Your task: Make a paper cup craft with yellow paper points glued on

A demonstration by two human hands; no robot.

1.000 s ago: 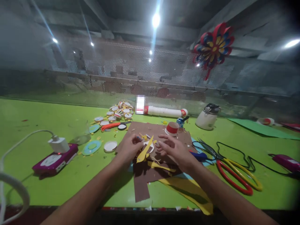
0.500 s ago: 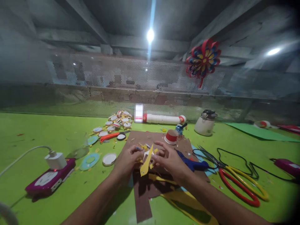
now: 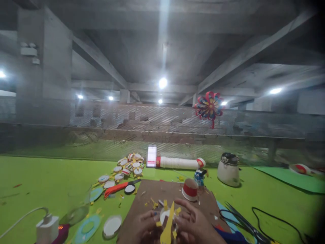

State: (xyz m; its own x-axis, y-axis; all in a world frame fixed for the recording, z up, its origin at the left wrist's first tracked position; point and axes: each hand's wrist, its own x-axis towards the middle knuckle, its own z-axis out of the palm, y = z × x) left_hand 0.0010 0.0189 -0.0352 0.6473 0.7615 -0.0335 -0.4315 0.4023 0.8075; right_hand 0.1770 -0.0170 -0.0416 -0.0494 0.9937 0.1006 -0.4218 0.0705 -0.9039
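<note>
Low in the middle of the head view, my left hand (image 3: pixel 142 225) and my right hand (image 3: pixel 195 223) close around a small paper craft (image 3: pixel 165 216). It has a round white base with yellow tabs around it. A long pointed yellow paper strip (image 3: pixel 168 225) crosses its front. My left fingers press on its left side; my right thumb and fingers are on its right, with the index finger raised. Beneath the hands lies a brown board (image 3: pixel 152 193) with yellow scraps. A cut red-and-white paper cup (image 3: pixel 190 189) stands just beyond my right hand.
At the back left is a pile of similar paper crafts (image 3: pixel 129 165), near an orange-handled knife (image 3: pixel 115 189). A clear cup (image 3: pixel 78 206) and plugged-in charger (image 3: pixel 47 228) stand left. Scissors (image 3: pixel 246 222), a white pot (image 3: pixel 228 173) and stacked white cups (image 3: pixel 179 163) are right and behind.
My view has tilted up, so the table and hands sit lower in the picture and more ceiling shows. Both hands keep hold of the paper craft.
</note>
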